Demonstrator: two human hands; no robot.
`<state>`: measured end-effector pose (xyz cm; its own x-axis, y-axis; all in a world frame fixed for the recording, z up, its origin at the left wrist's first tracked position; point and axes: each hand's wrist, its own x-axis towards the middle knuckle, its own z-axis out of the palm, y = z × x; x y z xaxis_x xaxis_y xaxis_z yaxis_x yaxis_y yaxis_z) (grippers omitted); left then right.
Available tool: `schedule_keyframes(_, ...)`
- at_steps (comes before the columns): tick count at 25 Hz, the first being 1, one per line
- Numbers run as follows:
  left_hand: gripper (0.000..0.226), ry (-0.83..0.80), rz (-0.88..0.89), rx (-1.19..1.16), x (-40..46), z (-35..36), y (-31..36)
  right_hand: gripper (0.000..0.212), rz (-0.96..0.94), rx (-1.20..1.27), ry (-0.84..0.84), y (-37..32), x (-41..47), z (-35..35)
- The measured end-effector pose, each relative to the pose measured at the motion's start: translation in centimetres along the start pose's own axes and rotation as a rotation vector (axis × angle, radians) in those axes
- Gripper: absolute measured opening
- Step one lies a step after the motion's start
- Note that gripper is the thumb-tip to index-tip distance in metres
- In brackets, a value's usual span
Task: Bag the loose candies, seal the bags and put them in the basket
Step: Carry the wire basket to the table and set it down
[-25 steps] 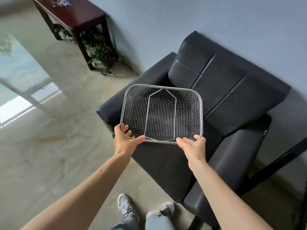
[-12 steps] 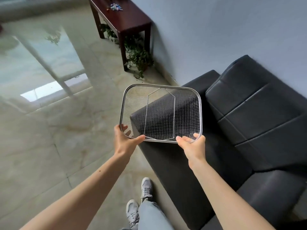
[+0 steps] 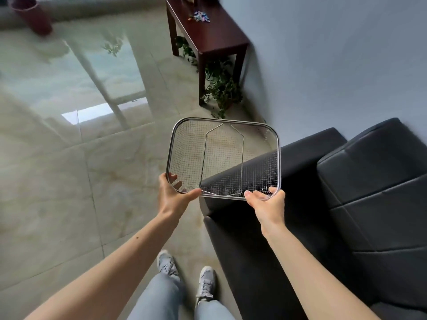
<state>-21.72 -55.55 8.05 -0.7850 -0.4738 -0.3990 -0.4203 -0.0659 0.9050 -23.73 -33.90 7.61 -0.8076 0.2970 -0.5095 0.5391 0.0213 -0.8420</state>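
I hold an empty wire mesh basket [image 3: 172, 144] level in front of me, above the floor and the sofa's arm. My left hand [image 3: 172, 198] grips its near left corner, thumb on the rim and fingers under the mesh. My right hand [image 3: 269, 203] grips the near right corner the same way. A small heap of loose candies [image 3: 200, 16] in colourful wrappers lies on a dark wooden side table [image 3: 215, 35] far ahead by the wall. No bags are in view.
A black leather sofa [image 3: 346, 204] fills the right side against the grey-blue wall. A potted plant [image 3: 221, 91] stands on the floor under the table's near end. Glossy tiled floor stretches to the left. My feet [image 3: 184, 276] stand beside the sofa.
My view has swung left from the sofa toward the side table. The basket, still in both hands, now hangs over the floor and sofa arm instead of the seat.
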Motion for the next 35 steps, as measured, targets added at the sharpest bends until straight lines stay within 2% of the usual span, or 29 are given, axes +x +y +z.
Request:
schedule_keyframes(4,0.077,0.005,-0.009,0.039,4.9,-1.2,1.6,0.067,0.017,-0.007,0.009,-1.6,2.7,4.1)
schedule_keyframes(13,0.075,-0.106,0.008,0.082,17.6,-4.6,5.7,0.055,-0.004,-0.024,0.15,-5.6,7.1,14.7)
schedule_keyframes(23,0.079,-0.096,0.036,0.138,30.4,-3.6,10.9,0.063,0.006,-0.082,0.134,-12.9,16.3,22.8)
schedule_keyframes(27,0.08,-0.077,0.018,0.144,36.3,-2.7,13.5,0.059,0.014,-0.108,0.13,-17.0,20.5,26.4)
schedule_keyframes(30,0.077,-0.074,0.011,0.139,40.3,-2.4,15.4,0.068,0.009,-0.112,0.142,-18.9,23.8,29.0)
schedule_keyframes(35,0.077,-0.102,0.02,0.129,48.5,-3.6,18.8,0.066,-0.005,-0.094,0.159,-22.3,27.8,35.8)
